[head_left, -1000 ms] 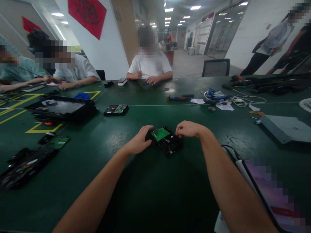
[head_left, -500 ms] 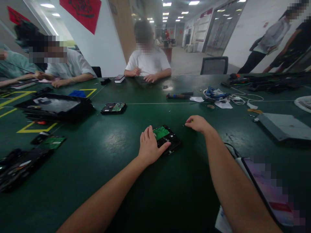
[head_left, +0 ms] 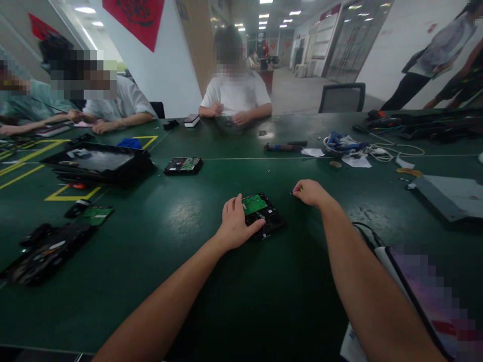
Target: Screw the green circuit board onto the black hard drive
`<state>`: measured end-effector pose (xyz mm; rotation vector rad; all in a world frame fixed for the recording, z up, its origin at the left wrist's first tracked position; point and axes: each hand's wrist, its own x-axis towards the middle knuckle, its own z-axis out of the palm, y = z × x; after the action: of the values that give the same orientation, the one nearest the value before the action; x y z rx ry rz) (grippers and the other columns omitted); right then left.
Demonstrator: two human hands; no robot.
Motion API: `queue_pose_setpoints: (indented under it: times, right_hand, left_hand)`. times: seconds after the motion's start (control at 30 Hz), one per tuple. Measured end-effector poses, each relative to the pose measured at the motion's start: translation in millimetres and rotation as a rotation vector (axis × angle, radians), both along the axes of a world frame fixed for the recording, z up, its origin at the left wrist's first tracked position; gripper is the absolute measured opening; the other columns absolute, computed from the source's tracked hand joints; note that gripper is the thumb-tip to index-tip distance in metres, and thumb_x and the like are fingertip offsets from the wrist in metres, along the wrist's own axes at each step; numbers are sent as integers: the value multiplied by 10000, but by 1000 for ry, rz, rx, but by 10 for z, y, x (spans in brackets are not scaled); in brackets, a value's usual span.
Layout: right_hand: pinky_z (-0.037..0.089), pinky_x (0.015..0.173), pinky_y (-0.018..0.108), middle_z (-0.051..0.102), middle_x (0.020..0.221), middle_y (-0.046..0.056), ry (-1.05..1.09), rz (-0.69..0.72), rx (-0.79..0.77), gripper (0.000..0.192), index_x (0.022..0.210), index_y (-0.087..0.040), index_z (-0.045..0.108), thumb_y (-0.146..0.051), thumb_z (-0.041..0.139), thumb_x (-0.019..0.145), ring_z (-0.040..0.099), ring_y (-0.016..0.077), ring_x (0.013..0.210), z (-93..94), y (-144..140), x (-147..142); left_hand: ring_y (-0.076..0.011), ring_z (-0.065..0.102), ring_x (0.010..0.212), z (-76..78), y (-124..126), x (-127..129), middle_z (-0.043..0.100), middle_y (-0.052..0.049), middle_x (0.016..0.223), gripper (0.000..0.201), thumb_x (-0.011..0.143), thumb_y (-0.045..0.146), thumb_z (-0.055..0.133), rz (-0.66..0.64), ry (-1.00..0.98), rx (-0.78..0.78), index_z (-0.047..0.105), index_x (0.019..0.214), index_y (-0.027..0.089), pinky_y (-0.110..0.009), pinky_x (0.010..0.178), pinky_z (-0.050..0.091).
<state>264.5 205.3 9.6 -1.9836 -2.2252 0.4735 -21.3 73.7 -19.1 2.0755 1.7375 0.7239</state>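
A black hard drive [head_left: 270,219] with a green circuit board lies on the green table in front of me. My left hand [head_left: 237,223] holds its left side, the thumb across the near part and the fingers along the board's edge. They cover part of the drive. To the right of the drive, my right hand [head_left: 307,192] is closed in a pinch low over the table. Something tiny with a yellow spot shows at its fingertips, too small to name. A second hard drive [head_left: 183,166] lies farther off to the left, apart from both hands.
Black casings [head_left: 100,162] and a dismantled device [head_left: 49,249] lie at left. On the right are a grey metal box [head_left: 453,193], tangled cables [head_left: 345,143] and a phone-like screen [head_left: 418,296] beside my forearm. A person [head_left: 236,95] sits opposite.
The view has swung slightly left, so the table things appear farther right. My hands keep nearly the same places about the drive. The person opposite has shifted their hands.
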Motion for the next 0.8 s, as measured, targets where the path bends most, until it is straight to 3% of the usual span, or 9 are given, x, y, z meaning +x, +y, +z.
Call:
queue_pose_setpoints:
  times: [0.1,0.23,0.5,0.67,0.8]
  right_hand:
    - [488,748,315,783,963,113,21,-8,-18,137,900,-168,804,-205,675,871,716,254,893,62,-33,6]
    - [475,705,288,779,988,103,102,30,-22,230,1060,-143,770,-260,608,946,705,208,830,220,-123,-91]
    - [464,696,278,771,973,85,191,233,-70,252,1074,-152,728,-339,592,976,684,179,784,402,-391,-649]
    - [455,682,285,768,903,79,165,274,-107,208,972,-150,754,-310,628,931,684,189,776,389,-417,-738]
    - [464,672,296,771,917,83,168,282,-113,206,929,-151,762,-301,621,909,685,183,739,418,-411,-719]
  left_hand:
    - [-473,293,1493,28,47,-115,356,-243,1575,1143,767,761,695,-1,1,-19,240,1608,135,-660,1202,315]
    - [-489,252,1510,57,132,-312,332,-234,1589,1248,690,755,773,-50,-22,-97,209,1631,161,-680,1209,299]
    - [-422,246,1554,55,148,-492,257,-185,1647,1161,740,681,792,-215,-100,-84,226,1636,207,-595,1272,269]
    - [-383,331,1525,22,154,-436,329,-193,1614,944,872,636,688,-137,-113,-19,305,1596,167,-559,1264,305]
    - [-312,457,1439,-23,207,-383,482,-165,1503,594,990,483,575,-73,-155,138,455,1477,164,-502,1235,364]
